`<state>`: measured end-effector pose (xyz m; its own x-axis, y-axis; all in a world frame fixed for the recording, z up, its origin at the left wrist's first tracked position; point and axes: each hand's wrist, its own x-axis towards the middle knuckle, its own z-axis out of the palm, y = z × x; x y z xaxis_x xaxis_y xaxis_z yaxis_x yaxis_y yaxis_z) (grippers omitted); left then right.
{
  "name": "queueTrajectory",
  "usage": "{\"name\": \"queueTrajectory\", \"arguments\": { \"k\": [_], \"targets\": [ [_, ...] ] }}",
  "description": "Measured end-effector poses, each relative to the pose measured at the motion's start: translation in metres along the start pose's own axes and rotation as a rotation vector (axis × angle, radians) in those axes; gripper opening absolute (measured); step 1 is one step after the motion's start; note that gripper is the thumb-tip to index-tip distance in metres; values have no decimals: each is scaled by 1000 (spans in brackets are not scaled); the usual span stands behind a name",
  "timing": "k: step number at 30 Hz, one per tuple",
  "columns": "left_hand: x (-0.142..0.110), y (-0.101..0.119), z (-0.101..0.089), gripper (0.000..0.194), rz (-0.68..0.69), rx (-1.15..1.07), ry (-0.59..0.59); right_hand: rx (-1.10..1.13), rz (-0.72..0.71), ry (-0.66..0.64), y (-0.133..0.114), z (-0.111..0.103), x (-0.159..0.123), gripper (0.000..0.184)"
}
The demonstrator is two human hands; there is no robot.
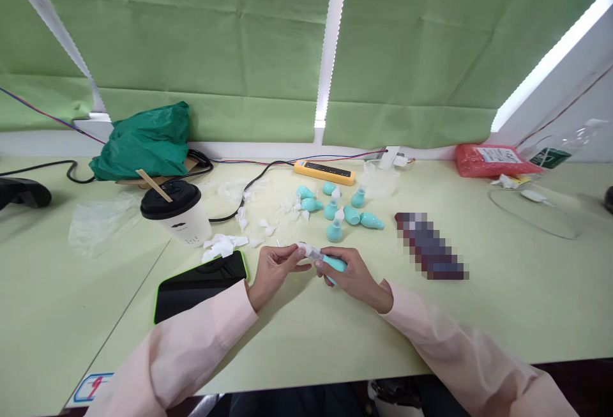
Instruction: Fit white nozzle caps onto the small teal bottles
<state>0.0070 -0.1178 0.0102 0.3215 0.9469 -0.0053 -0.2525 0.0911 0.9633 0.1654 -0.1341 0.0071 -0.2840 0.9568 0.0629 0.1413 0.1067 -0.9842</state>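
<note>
My right hand (352, 274) is closed around a small teal bulb-shaped piece (335, 263) just above the pale green table (502, 289). My left hand (274, 270) pinches the clear white tip (306, 251) at the end of that same piece, fingers pressed together. Both hands meet at the middle of the table, near its front. Behind them lie several more teal bulb pieces (352, 214), some upright, some on their sides. Small white scraps (223, 244) are scattered to the left of my hands.
A phone in a green case (201, 285) lies left of my hands. A white cup with a black lid and wooden stick (176, 211) stands behind it. A green bag (143, 142), an orange power strip (324, 172), cables, a clear container (380, 181), a red packet (493, 159) sit farther back.
</note>
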Motion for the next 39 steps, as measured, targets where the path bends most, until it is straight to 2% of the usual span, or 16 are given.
{"name": "queueTrajectory", "arguments": {
  "k": [11,13,15,17,19,21,23,25,27,30,33,36,39],
  "targets": [
    [1,3,1,31,74,219,-143,-25,-56,-73,2,-5,4,19],
    [5,11,-4,35,107,254,-145,-83,-107,-32,-2,-7,5,18],
    [11,25,-15,42,155,327,-95,-180,-196,83,-8,-12,7,18],
    [17,40,-32,45,245,524,25,-318,-305,203,-17,-17,13,17],
    [23,53,-51,37,314,896,113,-473,-391,274,-27,-21,24,15],
    [26,59,-67,29,287,1180,8,-611,-448,327,-35,-23,37,14],
    [27,58,-75,28,243,1322,-163,-739,-449,377,-39,-21,51,17],
    [26,51,-77,33,259,1379,-276,-890,-383,414,-39,-15,64,29],
    [26,40,-74,40,317,1424,-315,-1066,-288,397,-37,-8,73,38],
    [29,24,-70,39,359,1507,-307,-1277,-161,293,-32,0,82,35],
    [32,17,-70,26,374,1549,-254,-1329,-100,233,-30,3,88,33],
    [34,19,-71,18,413,1504,-228,-1345,-89,248,-32,5,85,41],
    [32,28,-72,18,412,1344,-140,-1382,-249,343,-32,12,72,44]
  ]
}}
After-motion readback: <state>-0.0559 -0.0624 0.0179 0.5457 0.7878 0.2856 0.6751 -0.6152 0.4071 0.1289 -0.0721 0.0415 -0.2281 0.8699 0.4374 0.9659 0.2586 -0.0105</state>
